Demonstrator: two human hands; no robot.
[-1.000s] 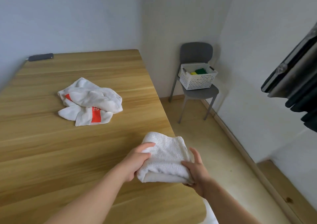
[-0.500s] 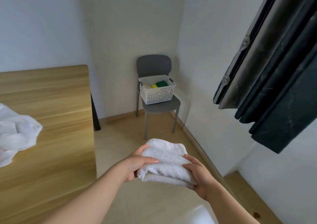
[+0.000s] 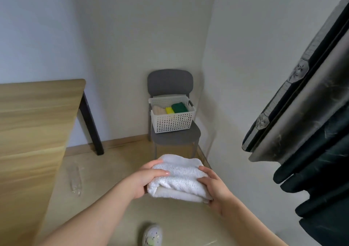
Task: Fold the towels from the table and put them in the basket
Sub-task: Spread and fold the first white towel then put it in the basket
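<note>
A folded white towel (image 3: 181,176) is held in the air above the floor, in front of me. My left hand (image 3: 143,179) grips its left end, thumb on top. My right hand (image 3: 213,187) grips its right end. Straight ahead a white perforated basket (image 3: 172,122) stands on a grey chair (image 3: 175,138) in the room's corner. Inside the basket lie a beige, a yellow and a green folded towel. The towels on the table are out of view.
The wooden table (image 3: 32,132) with a dark leg runs along the left. Dark curtains (image 3: 311,123) hang at the right. Beige floor lies between me and the chair. A light shoe (image 3: 153,235) shows at the bottom edge.
The view has swung right, away from the table and its crumpled towels, and come closer to the chair and basket. Both hands still hold the folded towel.
</note>
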